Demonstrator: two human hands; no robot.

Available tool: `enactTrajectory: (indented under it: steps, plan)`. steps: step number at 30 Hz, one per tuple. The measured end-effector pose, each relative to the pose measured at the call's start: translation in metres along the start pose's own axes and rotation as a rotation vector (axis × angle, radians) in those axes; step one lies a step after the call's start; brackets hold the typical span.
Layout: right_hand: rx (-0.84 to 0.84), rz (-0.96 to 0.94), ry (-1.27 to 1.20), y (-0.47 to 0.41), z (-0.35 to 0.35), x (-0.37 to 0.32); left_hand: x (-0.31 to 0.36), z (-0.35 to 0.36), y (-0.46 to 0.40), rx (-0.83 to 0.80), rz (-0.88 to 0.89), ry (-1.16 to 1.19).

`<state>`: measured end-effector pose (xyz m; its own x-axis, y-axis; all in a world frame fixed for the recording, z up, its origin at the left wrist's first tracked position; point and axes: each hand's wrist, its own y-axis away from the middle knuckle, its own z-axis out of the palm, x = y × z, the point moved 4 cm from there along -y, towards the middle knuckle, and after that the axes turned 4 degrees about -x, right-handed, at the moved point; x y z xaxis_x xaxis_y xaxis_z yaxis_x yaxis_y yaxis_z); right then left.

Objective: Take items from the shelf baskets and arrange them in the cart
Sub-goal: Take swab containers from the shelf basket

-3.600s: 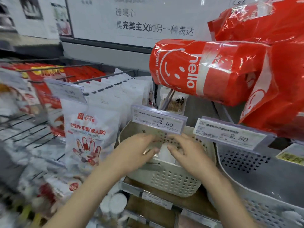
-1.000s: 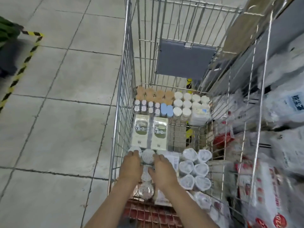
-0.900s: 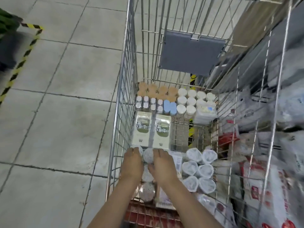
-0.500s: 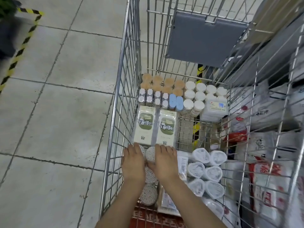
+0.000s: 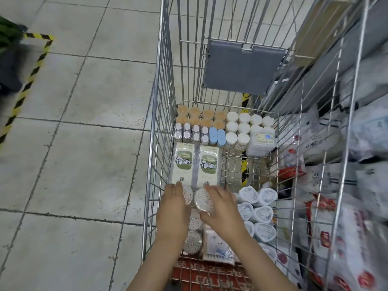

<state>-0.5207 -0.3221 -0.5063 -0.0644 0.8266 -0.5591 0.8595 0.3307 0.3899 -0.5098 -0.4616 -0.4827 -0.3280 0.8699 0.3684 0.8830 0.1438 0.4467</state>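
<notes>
Both hands set round tubs of cotton swabs into the cart.

Left hand and right hand each curl a grip on a clear round swab tub, low in the cart just behind the two green-labelled packs. The tubs look light, stiff and a little slick, so the rim sides seem the best hold. Fingertips are hidden behind the tubs, and the tubs under the wrists are partly covered.
</notes>
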Motion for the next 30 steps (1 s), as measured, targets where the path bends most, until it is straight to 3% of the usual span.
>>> enactTrajectory:
  steps: [8,14,19,25,30]
  plan:
    - [0.203,0.119,-0.388,0.094,-0.084,-0.031,0.025,-0.087,0.076,0.076,0.137,0.456]
    - [0.388,0.217,-0.636,0.167,-0.128,-0.053,0.023,-0.149,0.126,0.021,0.118,0.655]
    - [0.594,0.176,-0.991,0.231,-0.161,-0.075,0.025,-0.192,0.165,-0.046,0.226,0.901]
    - [0.788,0.164,-1.481,0.3,-0.158,-0.081,0.048,-0.211,0.186,-0.251,0.181,1.269]
    - [1.015,0.132,-1.704,0.363,-0.143,-0.085,0.105,-0.195,0.212,-0.572,0.317,1.222]
